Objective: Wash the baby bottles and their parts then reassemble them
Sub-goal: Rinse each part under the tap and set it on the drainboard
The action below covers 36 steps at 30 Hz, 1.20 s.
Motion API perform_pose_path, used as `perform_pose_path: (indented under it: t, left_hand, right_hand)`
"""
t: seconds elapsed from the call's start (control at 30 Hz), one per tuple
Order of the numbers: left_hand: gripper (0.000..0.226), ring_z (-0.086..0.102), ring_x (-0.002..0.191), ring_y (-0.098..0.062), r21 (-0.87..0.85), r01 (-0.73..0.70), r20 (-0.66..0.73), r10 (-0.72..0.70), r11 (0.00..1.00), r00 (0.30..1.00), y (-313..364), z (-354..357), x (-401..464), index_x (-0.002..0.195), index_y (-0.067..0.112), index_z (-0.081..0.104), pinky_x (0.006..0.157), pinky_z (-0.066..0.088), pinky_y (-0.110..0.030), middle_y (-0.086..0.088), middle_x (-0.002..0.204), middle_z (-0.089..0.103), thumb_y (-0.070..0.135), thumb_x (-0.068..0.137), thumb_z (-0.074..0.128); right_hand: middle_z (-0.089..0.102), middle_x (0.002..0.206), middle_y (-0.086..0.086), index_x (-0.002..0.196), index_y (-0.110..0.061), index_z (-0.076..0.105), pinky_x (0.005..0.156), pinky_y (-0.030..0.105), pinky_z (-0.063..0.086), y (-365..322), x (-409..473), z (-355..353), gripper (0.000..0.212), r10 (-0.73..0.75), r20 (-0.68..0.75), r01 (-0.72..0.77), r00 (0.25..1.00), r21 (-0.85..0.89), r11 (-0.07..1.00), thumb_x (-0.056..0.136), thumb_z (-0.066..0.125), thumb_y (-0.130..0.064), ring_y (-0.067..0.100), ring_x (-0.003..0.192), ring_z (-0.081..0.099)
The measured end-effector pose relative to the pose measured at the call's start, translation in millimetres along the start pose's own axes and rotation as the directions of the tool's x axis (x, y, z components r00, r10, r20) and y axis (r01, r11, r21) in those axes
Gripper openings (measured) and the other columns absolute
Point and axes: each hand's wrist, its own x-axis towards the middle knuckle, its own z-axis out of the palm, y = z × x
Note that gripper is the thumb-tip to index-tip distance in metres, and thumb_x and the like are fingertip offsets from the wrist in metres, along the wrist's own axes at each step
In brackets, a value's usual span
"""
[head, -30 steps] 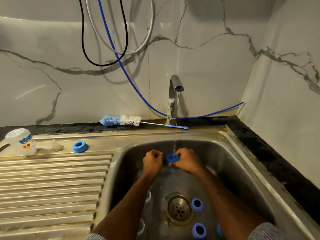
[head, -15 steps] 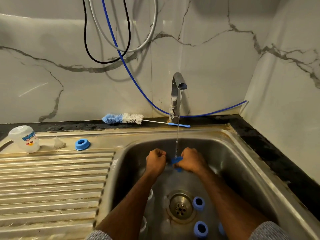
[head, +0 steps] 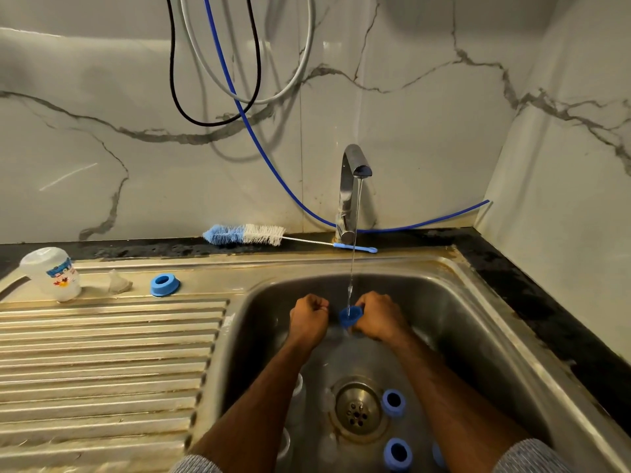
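Baby-bottle collar ring, blue, is being held under the thin stream from the tap, over the sink. It is being pinched by the curled fingers of the right hand; the left hand is being kept beside it in a fist, and whether anything is being gripped there cannot be told. For a good rinse, the ring is best being turned slowly so that water is being run through its threads and opening

rings were blue; brush blue-and-white; wall white marble, grey-veined; countertop black; sink steel-grey
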Motion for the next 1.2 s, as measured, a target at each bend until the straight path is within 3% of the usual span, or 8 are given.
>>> perform_pose_path:
  t: [0.1, 0.2, 0.33, 0.47, 0.57, 0.8, 1.0, 1.2]
  left_hand:
    - [0.02, 0.066, 0.101, -0.024, 0.01, -0.007, 0.008, 0.007, 1.0, 1.0, 0.0, 0.5, 0.0, 0.099, 0.014, 0.069, 0.096, 0.055, -0.046, -0.01, 0.104, 0.07, 0.002, 0.094, 0.054]
    - [0.019, 0.066, 0.103, -0.026, 0.008, -0.01, 0.019, 0.01, 1.0, 1.0, -0.3, 0.6, 0.2, 0.103, 0.011, 0.068, 0.096, 0.056, -0.046, -0.013, 0.11, 0.069, 0.001, 0.096, 0.054]
    - [0.017, 0.065, 0.105, -0.026, -0.01, -0.006, 0.017, 0.006, 1.0, 1.0, -1.7, 0.8, 0.8, 0.105, 0.01, 0.068, 0.098, 0.055, -0.046, -0.013, 0.11, 0.068, 0.003, 0.096, 0.055]
    - [0.021, 0.066, 0.103, -0.025, -0.009, -0.026, 0.038, 0.027, 1.0, 0.999, -1.3, 0.6, 0.3, 0.091, 0.02, 0.064, 0.097, 0.056, -0.044, -0.012, 0.108, 0.068, 0.003, 0.097, 0.055]
    - [0.019, 0.066, 0.102, -0.025, -0.002, -0.027, 0.028, 0.027, 1.0, 0.999, -1.0, 0.6, 2.6, 0.092, 0.019, 0.065, 0.096, 0.056, -0.044, -0.011, 0.107, 0.069, 0.003, 0.096, 0.056]
    - [0.017, 0.065, 0.102, -0.025, 0.054, -0.016, 0.023, 0.015, 0.998, 1.0, 1.1, -2.3, 6.1, 0.097, 0.017, 0.066, 0.094, 0.057, -0.045, -0.011, 0.108, 0.068, 0.003, 0.095, 0.055]
    - [0.022, 0.064, 0.105, -0.024, 0.132, -0.028, 0.053, 0.021, 0.991, 0.998, -2.0, 1.3, 8.6, 0.11, 0.009, 0.067, 0.097, 0.054, -0.043, -0.01, 0.11, 0.067, 0.002, 0.095, 0.054]
    - [0.017, 0.063, 0.096, -0.018, 0.14, -0.053, 0.064, 0.045, 0.989, 0.997, -4.1, 1.7, 10.9, 0.107, 0.012, 0.067, 0.088, 0.055, -0.036, -0.007, 0.106, 0.067, 0.005, 0.096, 0.055]
  right_hand:
    - [0.069, 0.108, -0.001, 0.114, -0.024, 0.064, 0.087, 0.038, 0.056, 2.4, 0.2, 1.2, 0.041, -0.026, 0.012, 0.023, 1.0, 0.223, 0.974, 0.078, 0.084, -0.02, 0.015, 0.098, 0.065]
    - [0.072, 0.101, 0.001, 0.107, -0.027, 0.065, 0.065, 0.031, 0.049, 1.9, -6.4, -3.1, 0.023, 0.016, 0.277, -0.142, 0.961, 0.443, 0.885, 0.087, 0.075, -0.027, 0.014, 0.083, 0.065]
    - [0.073, 0.103, 0.008, 0.112, -0.021, 0.066, 0.053, 0.023, 0.041, 7.1, -6.8, -6.6, 0.021, 0.064, 0.237, -0.176, 0.97, 0.49, 0.854, 0.092, 0.069, -0.028, 0.011, 0.069, 0.057]
    - [0.071, 0.109, 0.008, 0.113, -0.022, 0.065, 0.06, 0.025, 0.044, 5.8, -8.5, -9.8, 0.021, 0.039, 0.323, -0.186, 0.945, 0.436, 0.881, 0.094, 0.066, -0.031, 0.011, 0.074, 0.057]
    - [0.068, 0.091, 0.005, 0.113, -0.017, 0.065, 0.052, 0.02, 0.04, 5.2, -3.1, -8.9, 0.024, 0.024, 0.232, -0.12, 0.972, 0.411, 0.903, 0.094, 0.068, -0.031, 0.008, 0.064, 0.054]
    - [0.069, 0.109, 0.008, 0.114, -0.013, 0.066, 0.086, 0.033, 0.054, -2.3, 5.9, -4.9, 0.031, -0.046, 0.18, -0.006, 0.983, 0.281, 0.96, 0.086, 0.077, -0.021, 0.017, 0.095, 0.064]
    - [0.061, 0.122, 0.004, 0.119, -0.021, 0.061, 0.072, 0.021, 0.047, 1.2, 8.6, -0.6, 0.053, -0.147, 0.074, 0.125, 0.986, 0.24, 0.963, 0.073, 0.086, -0.012, 0.016, 0.104, 0.058]
    - [0.058, 0.125, 0.004, 0.12, -0.024, 0.062, 0.099, 0.038, 0.05, 4.5, 12.0, 3.1, 0.057, -0.164, -0.058, 0.172, 0.985, 0.175, 0.969, 0.07, 0.088, -0.016, 0.02, 0.112, 0.055]
